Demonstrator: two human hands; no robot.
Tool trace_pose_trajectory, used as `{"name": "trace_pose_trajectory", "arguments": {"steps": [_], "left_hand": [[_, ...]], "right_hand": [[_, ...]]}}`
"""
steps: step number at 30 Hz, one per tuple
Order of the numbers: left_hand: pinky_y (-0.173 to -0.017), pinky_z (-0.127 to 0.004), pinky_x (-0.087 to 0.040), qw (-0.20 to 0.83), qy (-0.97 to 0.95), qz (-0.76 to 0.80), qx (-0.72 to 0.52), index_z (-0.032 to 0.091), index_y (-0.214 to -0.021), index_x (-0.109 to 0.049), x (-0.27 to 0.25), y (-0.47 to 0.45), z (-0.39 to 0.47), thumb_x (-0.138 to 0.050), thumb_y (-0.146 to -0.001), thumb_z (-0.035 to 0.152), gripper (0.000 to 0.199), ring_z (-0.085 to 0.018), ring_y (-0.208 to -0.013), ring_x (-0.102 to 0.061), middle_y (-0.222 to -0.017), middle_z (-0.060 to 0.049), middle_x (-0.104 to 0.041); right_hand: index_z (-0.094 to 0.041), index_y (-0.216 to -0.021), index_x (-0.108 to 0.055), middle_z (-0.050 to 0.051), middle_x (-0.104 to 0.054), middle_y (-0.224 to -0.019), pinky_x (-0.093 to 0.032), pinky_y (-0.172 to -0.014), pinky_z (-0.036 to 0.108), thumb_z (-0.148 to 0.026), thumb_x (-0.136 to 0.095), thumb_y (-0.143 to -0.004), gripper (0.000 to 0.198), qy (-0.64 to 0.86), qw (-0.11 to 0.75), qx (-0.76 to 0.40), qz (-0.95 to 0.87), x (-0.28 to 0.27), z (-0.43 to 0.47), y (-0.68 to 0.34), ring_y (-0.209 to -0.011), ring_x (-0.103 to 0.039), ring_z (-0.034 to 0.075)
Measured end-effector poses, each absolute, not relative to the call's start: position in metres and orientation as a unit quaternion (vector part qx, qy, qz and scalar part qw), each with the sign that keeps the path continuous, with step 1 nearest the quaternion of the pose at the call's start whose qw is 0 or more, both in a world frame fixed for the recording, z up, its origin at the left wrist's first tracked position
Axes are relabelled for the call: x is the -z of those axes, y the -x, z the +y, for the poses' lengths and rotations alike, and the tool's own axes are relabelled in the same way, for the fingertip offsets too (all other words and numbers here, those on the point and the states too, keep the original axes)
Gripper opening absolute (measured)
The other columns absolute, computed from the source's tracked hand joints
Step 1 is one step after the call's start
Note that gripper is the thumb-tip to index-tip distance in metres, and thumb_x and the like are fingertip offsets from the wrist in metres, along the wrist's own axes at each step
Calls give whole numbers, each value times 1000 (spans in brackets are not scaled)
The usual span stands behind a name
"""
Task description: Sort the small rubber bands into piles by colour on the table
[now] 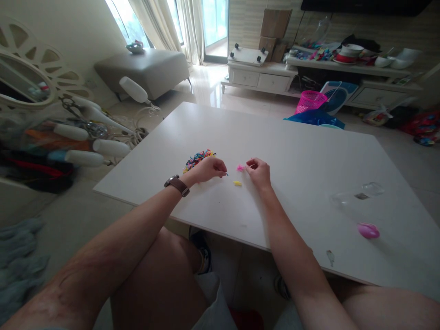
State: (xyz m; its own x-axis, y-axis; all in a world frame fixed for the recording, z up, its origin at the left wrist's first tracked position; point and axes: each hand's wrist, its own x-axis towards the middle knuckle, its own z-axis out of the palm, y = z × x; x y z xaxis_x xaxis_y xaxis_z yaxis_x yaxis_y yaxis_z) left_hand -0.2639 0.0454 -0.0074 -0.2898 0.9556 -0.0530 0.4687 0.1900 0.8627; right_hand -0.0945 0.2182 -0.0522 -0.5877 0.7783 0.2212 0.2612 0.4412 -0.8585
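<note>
My left hand (212, 168) is over the table beside a pile of small multicoloured pieces (198, 158), partly covering it. Its fingertips pinch a tiny blue piece (227, 174); the exact kind is too small to tell. Just right of it lies a little cluster of pink pieces (240, 168). My right hand (259, 173) has its thumb and fingers drawn together at the cluster's right edge, and whatever they hold is too small to make out. Between the hands, closer to me, a small bunch of yellow pieces (237, 183) rests on the white table (302, 156).
On the table's right side lie a clear plastic bottle (357, 196), a shiny pink egg-shaped object (369, 230) and a small translucent scrap (330, 257). A chandelier with white shades (112, 148) stands off the left edge. Beyond the far edge is a pink basket (310, 101).
</note>
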Motion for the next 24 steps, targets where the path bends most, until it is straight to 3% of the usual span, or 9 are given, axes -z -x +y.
{"name": "trace_pose_trajectory", "arguments": {"steps": [3,6,11,14,18,24], "left_hand": [[-60,-24,-47,310,-509,708,-380,14,-82,-74,8,266,45,-76,-75,31,18,-17,-71,-68,-76,-7,-76],[-59,-23,-47,308,-515,703,-382,14,-83,-75,9,267,45,-76,-75,30,18,-16,-70,-68,-75,-7,-76],[-61,-24,-48,314,-512,698,-391,14,-83,-74,13,269,44,-76,-76,31,18,-16,-71,-69,-76,-7,-76],[-62,-24,-49,309,-511,704,-385,14,-83,-74,14,270,44,-76,-77,30,17,-16,-71,-69,-77,-7,-77],[-63,-24,-50,311,-509,707,-381,14,-83,-74,10,268,44,-76,-77,29,16,-16,-71,-69,-77,-6,-77],[-61,-23,-49,316,-512,703,-379,13,-83,-75,7,261,45,-76,-77,26,14,-16,-70,-69,-75,-7,-77]], "right_hand": [[-21,-76,-69,3,-72,-84,-50,-68,32,-34,-73,-76,14,254,263,-421,-830,39,215,88,-67,-60,16],[-20,-80,-73,3,-69,-89,-49,-69,30,-34,-78,-74,16,144,157,-438,-873,27,212,79,-69,-59,14],[-19,-82,-75,1,-64,-88,-45,-63,27,-24,-77,-72,12,138,53,-410,-900,25,209,71,-69,-56,12],[-19,-76,-73,0,-63,-78,-42,-62,26,-18,-69,-76,4,139,40,-401,-905,29,207,72,-67,-56,13],[-19,-70,-68,0,-65,-70,-40,-62,26,-12,-63,-78,12,132,37,-376,-916,30,205,75,-65,-56,13],[-19,-74,-65,1,-65,-81,-39,-64,26,-8,-60,-79,13,122,105,-338,-927,30,206,78,-67,-53,12]]}}
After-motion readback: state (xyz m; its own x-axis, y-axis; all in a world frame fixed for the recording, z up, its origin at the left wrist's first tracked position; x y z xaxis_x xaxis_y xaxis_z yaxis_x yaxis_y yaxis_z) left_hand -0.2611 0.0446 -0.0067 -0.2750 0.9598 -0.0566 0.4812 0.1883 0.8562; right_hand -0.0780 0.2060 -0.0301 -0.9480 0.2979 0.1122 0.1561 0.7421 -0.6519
